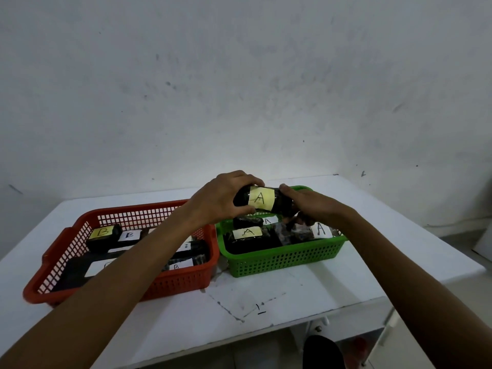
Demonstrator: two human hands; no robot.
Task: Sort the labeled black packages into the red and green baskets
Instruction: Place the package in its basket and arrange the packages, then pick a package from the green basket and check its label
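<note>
A black package with a yellow label "A" (262, 199) hangs just above the green basket (282, 258). My left hand (223, 198) grips its left end, thumb below and fingers over the top. My right hand (310, 202) holds its right end. Inside the green basket lie several black packages labeled "A" (247, 233). The red basket (175, 284) on the left holds several black packages labeled "B" (102, 233); my left forearm crosses over it and hides part of them.
Both baskets stand side by side on a white table (266, 310) against a grey-white wall. The table's right edge and front edge are close. Dashed marks and a "1" are drawn on the tabletop in front of the baskets.
</note>
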